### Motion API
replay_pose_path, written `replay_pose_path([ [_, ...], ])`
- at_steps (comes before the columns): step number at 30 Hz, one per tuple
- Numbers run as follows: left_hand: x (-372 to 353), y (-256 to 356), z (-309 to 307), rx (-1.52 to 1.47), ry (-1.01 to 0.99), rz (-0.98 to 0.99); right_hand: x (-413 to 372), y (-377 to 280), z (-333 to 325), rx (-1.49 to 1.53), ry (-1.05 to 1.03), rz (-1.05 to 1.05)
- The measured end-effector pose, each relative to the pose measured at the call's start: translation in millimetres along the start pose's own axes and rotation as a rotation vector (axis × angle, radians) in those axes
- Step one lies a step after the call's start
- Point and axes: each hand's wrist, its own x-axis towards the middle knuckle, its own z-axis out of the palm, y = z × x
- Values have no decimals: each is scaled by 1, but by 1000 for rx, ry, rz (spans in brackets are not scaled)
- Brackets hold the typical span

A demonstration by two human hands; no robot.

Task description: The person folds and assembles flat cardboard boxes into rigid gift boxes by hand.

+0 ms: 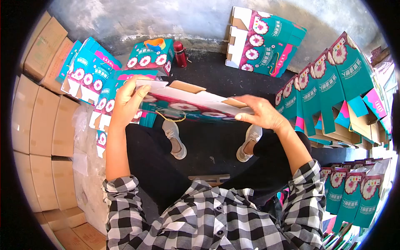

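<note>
Left grip (125,100) and right grip (261,112) hold carton (191,102) over black floor (216,143) near wall (166,16).

Glossy printed cardboard carton (196,104); matt brown corrugated boxes (43,125); rough concrete wall (166,16).

head-worn view, steeply downward, close

Black-and-white checked shirt (208,216) front and centre, small dark buttons (216,231) down it, left sleeve (121,185) and right sleeve (306,175) pushed up near the elbows, left hand (127,102) and right hand (260,112) bare, black trousers (154,158), pale grey trainers, left shoe (175,137), right shoe (249,141), light soles
</note>
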Motion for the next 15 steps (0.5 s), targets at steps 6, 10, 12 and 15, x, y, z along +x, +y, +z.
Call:
replay_pose_path([
  [6, 41, -12, 24, 364, 478, 150, 17, -4, 1, 177, -94, 323],
  [10, 22, -19, 66, 312, 251, -64, 32, 18, 4, 381, -97, 502],
  [12, 8, -13, 94, 305, -8, -72, 34, 29, 11, 659, -110, 491],
  [15, -8, -10, 144, 252, -203, -40, 38, 25, 21, 788, -80, 454],
])
